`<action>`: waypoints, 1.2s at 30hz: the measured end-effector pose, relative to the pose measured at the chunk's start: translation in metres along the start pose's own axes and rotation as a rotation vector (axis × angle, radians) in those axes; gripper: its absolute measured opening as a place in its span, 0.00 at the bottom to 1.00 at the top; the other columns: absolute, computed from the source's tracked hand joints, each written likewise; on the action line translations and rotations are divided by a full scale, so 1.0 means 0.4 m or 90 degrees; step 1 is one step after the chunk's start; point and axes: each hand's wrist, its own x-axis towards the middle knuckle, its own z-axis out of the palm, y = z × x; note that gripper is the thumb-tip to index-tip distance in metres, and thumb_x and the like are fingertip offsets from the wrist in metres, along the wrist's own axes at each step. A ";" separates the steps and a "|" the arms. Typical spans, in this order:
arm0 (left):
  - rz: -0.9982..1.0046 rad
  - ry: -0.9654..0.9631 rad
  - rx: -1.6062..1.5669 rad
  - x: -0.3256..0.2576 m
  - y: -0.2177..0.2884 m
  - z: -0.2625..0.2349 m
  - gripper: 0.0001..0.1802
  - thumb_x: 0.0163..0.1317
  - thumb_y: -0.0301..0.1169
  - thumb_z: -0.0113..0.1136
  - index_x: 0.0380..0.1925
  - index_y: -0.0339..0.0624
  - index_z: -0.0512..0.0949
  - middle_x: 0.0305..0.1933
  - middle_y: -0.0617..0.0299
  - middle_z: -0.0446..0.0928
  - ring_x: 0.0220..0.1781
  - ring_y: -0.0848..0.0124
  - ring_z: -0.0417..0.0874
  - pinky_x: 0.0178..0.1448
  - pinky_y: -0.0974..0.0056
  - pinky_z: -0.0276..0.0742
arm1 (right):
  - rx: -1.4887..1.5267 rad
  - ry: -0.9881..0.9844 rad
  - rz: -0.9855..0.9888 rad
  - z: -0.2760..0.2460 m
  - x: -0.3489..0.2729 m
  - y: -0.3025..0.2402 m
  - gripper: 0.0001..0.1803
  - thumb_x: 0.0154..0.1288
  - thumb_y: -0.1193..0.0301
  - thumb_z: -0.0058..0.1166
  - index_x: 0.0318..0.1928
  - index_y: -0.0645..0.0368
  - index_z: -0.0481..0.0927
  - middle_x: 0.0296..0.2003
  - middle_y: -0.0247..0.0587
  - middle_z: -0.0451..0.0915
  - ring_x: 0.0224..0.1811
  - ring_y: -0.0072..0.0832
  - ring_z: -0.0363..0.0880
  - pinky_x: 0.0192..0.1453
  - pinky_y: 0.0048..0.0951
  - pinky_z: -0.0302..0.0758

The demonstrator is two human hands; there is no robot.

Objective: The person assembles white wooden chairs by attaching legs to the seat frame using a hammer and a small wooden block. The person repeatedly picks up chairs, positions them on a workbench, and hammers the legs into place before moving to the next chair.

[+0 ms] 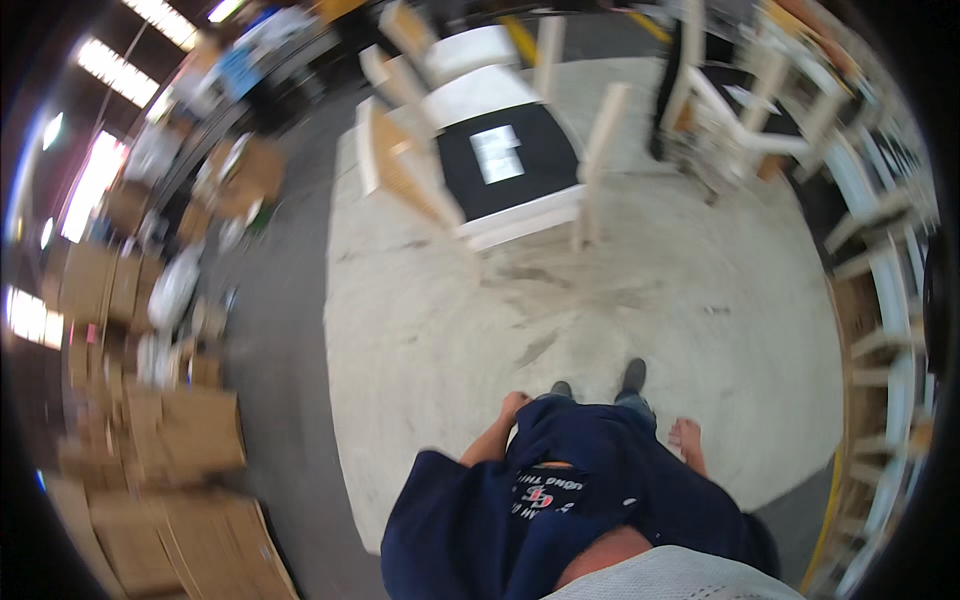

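Observation:
My left hand (514, 403) hangs low beside my dark blue shirt, its fingers blurred and partly turned away. On the other side my right hand (686, 435) hangs loosely with nothing in it, fingers a little bent and apart. Neither hand touches any furniture. Ahead of me stands a pale wooden chair (530, 215) with a black seat (462, 165). A white paper sheet (497, 155) lies on that seat. Right behind it are more pale chairs with white seats (480, 92).
A light mat (420, 330) covers the floor under me. Cardboard boxes (185, 430) are piled along the left. At the far right stands another pale chair with a black seat (760, 98). White and wooden chair parts (885, 290) line the right edge.

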 end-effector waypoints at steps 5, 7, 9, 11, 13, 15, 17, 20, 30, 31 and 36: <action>-0.016 -0.005 -0.072 -0.038 0.025 0.010 0.17 0.54 0.44 0.59 0.32 0.42 0.86 0.33 0.47 0.83 0.39 0.56 0.86 0.46 0.58 0.79 | -0.045 0.026 -0.027 0.022 -0.012 -0.162 0.13 0.62 0.63 0.49 0.39 0.59 0.77 0.31 0.36 0.77 0.29 0.27 0.77 0.31 0.31 0.78; -0.018 -0.001 -0.062 -0.046 0.055 -0.009 0.16 0.54 0.41 0.58 0.32 0.42 0.86 0.32 0.49 0.84 0.38 0.58 0.86 0.45 0.59 0.79 | -0.026 0.036 -0.034 0.029 -0.028 -0.164 0.13 0.62 0.63 0.50 0.40 0.58 0.77 0.31 0.35 0.77 0.30 0.26 0.77 0.31 0.31 0.78; 0.002 -0.020 -0.051 -0.029 0.059 -0.023 0.15 0.54 0.40 0.57 0.31 0.42 0.86 0.31 0.50 0.84 0.37 0.59 0.86 0.44 0.59 0.79 | -0.017 0.038 -0.033 0.038 -0.051 -0.140 0.13 0.61 0.63 0.50 0.41 0.58 0.77 0.32 0.35 0.77 0.30 0.26 0.78 0.31 0.32 0.78; 0.000 -0.027 -0.033 -0.010 0.062 -0.024 0.15 0.53 0.39 0.56 0.30 0.43 0.86 0.31 0.51 0.84 0.37 0.59 0.86 0.44 0.59 0.79 | -0.010 0.037 -0.025 0.047 -0.071 -0.113 0.14 0.61 0.63 0.50 0.41 0.59 0.77 0.32 0.36 0.77 0.30 0.27 0.78 0.31 0.32 0.78; -0.027 -0.018 -0.006 0.006 0.079 -0.029 0.14 0.53 0.39 0.55 0.30 0.44 0.86 0.30 0.51 0.84 0.37 0.59 0.86 0.44 0.59 0.79 | -0.011 0.050 0.017 0.056 -0.087 -0.077 0.14 0.61 0.63 0.50 0.42 0.59 0.77 0.33 0.36 0.77 0.30 0.28 0.78 0.32 0.34 0.79; 0.017 -0.021 0.023 0.031 0.084 -0.028 0.14 0.53 0.39 0.56 0.29 0.44 0.86 0.30 0.51 0.84 0.37 0.58 0.86 0.44 0.59 0.79 | -0.007 0.064 0.055 0.063 -0.107 -0.040 0.14 0.61 0.63 0.50 0.42 0.59 0.77 0.33 0.37 0.77 0.30 0.29 0.78 0.32 0.35 0.79; 0.031 -0.026 0.043 0.048 0.078 -0.023 0.14 0.52 0.40 0.56 0.28 0.44 0.85 0.30 0.51 0.84 0.37 0.58 0.86 0.45 0.59 0.79 | 0.003 0.082 0.088 0.047 -0.114 0.025 0.14 0.61 0.64 0.50 0.43 0.60 0.77 0.32 0.38 0.77 0.30 0.30 0.78 0.33 0.36 0.79; 0.021 -0.040 0.056 0.068 0.088 -0.025 0.14 0.52 0.40 0.56 0.29 0.44 0.85 0.31 0.51 0.84 0.38 0.58 0.86 0.45 0.59 0.79 | 0.036 0.100 0.128 0.041 -0.131 0.072 0.14 0.61 0.65 0.50 0.44 0.60 0.76 0.32 0.39 0.77 0.30 0.31 0.79 0.33 0.37 0.79; 0.169 -0.097 0.222 0.209 0.255 -0.036 0.14 0.54 0.38 0.55 0.29 0.40 0.83 0.28 0.52 0.83 0.34 0.59 0.85 0.40 0.57 0.80 | 0.147 0.148 0.165 0.036 -0.086 0.074 0.18 0.61 0.66 0.50 0.48 0.63 0.75 0.34 0.42 0.78 0.30 0.32 0.80 0.33 0.39 0.79; 0.227 -0.097 0.273 0.241 0.287 -0.037 0.15 0.54 0.38 0.54 0.30 0.39 0.83 0.27 0.53 0.83 0.31 0.60 0.85 0.37 0.58 0.80 | 0.153 0.155 0.170 0.029 -0.065 0.061 0.18 0.61 0.66 0.50 0.49 0.62 0.75 0.34 0.42 0.78 0.30 0.32 0.80 0.33 0.39 0.79; 0.000 -0.126 0.017 0.415 0.578 -0.033 0.14 0.55 0.35 0.53 0.31 0.37 0.82 0.23 0.57 0.81 0.20 0.70 0.81 0.23 0.65 0.76 | 0.155 0.180 0.203 -0.037 0.083 -0.063 0.17 0.62 0.65 0.50 0.48 0.63 0.76 0.34 0.43 0.79 0.30 0.34 0.79 0.33 0.39 0.79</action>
